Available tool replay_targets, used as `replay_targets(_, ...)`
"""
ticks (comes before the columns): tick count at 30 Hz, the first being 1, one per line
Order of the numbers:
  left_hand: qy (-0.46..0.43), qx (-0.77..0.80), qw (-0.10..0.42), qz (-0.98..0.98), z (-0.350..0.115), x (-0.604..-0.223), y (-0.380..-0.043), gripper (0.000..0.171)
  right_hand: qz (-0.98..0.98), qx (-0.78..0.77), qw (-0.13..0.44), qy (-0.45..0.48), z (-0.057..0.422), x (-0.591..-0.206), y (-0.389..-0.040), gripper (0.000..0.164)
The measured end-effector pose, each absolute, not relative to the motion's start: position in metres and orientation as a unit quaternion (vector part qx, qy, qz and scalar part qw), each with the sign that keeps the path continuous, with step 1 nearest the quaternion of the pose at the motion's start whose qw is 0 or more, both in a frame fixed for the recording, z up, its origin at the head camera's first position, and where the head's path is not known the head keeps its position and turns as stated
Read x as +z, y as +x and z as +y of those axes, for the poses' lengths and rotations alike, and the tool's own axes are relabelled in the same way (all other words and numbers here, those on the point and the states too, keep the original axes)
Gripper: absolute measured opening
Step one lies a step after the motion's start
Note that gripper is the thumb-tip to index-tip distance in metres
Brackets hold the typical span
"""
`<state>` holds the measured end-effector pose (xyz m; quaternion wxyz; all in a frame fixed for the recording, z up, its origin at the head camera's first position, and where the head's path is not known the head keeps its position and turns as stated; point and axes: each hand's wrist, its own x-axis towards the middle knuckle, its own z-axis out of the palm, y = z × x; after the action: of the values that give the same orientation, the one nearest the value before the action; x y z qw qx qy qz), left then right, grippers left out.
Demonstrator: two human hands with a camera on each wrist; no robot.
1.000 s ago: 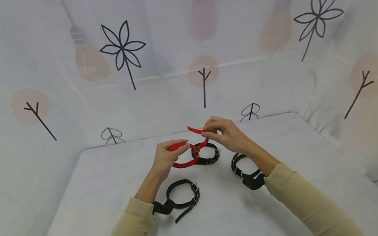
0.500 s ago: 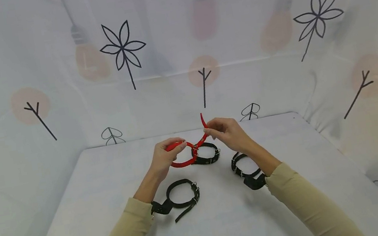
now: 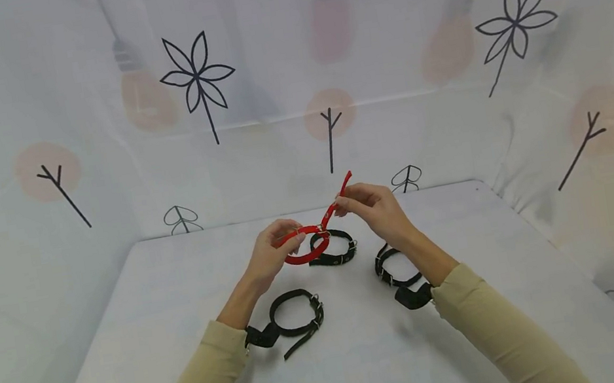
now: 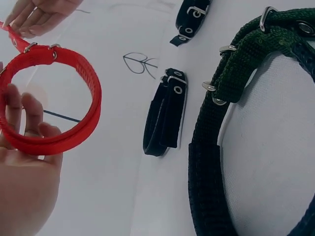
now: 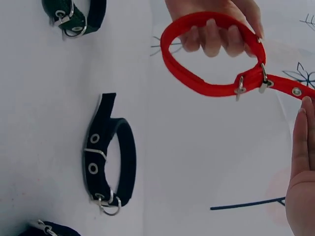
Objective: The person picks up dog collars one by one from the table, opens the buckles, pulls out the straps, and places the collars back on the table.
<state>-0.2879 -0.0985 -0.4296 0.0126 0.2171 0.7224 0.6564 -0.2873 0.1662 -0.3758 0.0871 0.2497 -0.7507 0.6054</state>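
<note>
A red pet collar point(image 3: 307, 257) with a metal buckle, a D-ring and eyelets is held up over the table, buckled into a loop. My left hand point(image 3: 272, 253) grips the loop's left side, its fingers curled through it in the left wrist view. The strap's loose end point(image 5: 290, 89) sticks out beyond the buckle, and my right hand point(image 3: 378, 212) pinches it between thumb and fingers. In the head view the strap tip points up and to the right. Behind the red loop, a black collar point(image 3: 341, 258) lies on the table, partly overlapped by it.
A dark green collar point(image 3: 289, 295) with its strap end out lies beside my left wrist. Another black collar point(image 3: 380, 268) lies by my right forearm, which partly covers it. The white table point(image 3: 368, 361) meets a patterned cloth backdrop point(image 3: 280, 169) at its far edge.
The red collar has shifted slightly right, and its strap end has swung from pointing left to pointing up and right. My right hand has moved a little to the right, still pinching the strap.
</note>
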Motion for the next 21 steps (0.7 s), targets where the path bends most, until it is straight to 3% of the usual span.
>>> replay_targets(6, 0.254, 0.622, 0.021, 0.74, -0.097, -0.426, -0.289, 0.029, -0.73, 0.631, 0.077, 0.25, 0.163, -0.377, -0.287, 0.024)
replay_targets(11, 0.29, 0.568, -0.003, 0.77, -0.094, -0.419, -0.287, 0.034, -0.73, 0.629, 0.075, 0.257, 0.162, -0.38, -0.288, 0.021)
replay_targets(21, 0.321, 0.52, -0.052, 0.79, -0.083, -0.418, -0.285, 0.019, -0.746, 0.602, 0.069, 0.277, 0.156, -0.381, -0.285, 0.022)
